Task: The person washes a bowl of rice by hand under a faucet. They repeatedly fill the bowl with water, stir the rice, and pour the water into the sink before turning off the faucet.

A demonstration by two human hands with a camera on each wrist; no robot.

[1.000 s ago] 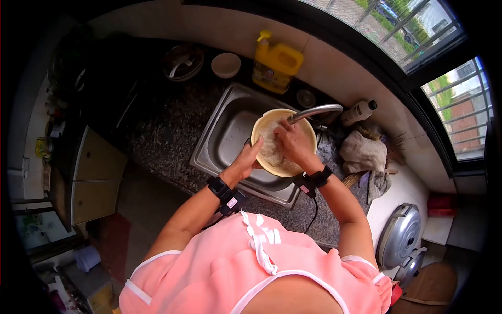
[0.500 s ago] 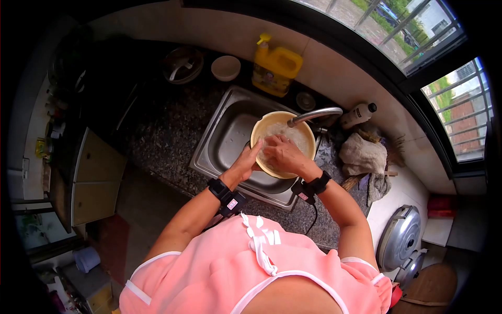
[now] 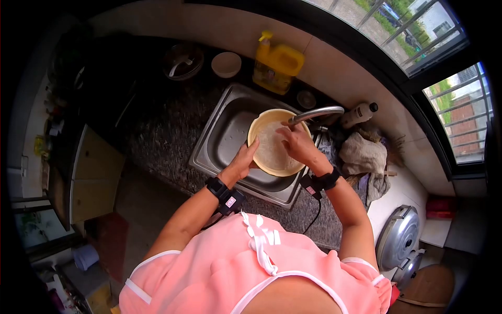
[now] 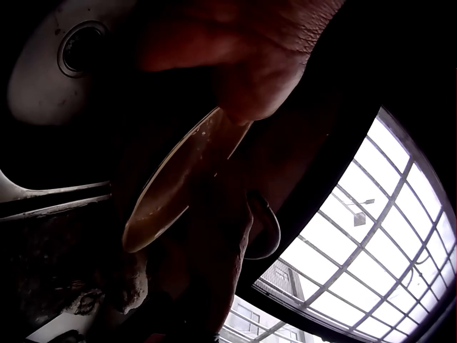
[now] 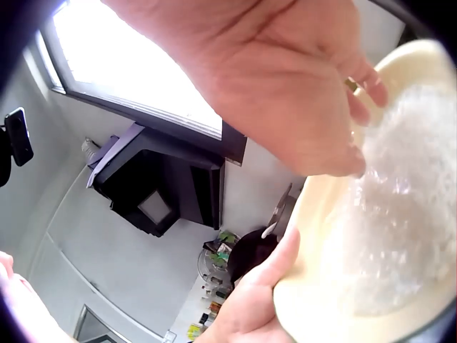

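Observation:
A pale yellow bowl (image 3: 258, 127) is held over the sink (image 3: 222, 138), with white rice (image 3: 273, 150) in cloudy water inside it. My left hand (image 3: 243, 161) grips its left rim, thumb on the inner side and fingers beneath. My right hand (image 3: 302, 145) hangs at the bowl's right side, with loosely bent fingers pointing in over the rice. The right wrist view shows those fingertips close above the wet grains, pinching nothing. A curved metal faucet (image 3: 316, 111) reaches over the bowl's far rim, right by the right fingers.
Behind the sink stand a yellow jug (image 3: 280, 65) and a pale bowl (image 3: 226, 64). A white bottle (image 3: 360, 114) and a greyish cloth (image 3: 362, 152) lie right of the faucet. Metal pot lids (image 3: 401, 235) lean farther right, below the barred window (image 3: 460, 112).
My right hand was down in the rice, moved toward the near left of the bowl, then came up to its right side. The left hand keeps its grip on the rim.

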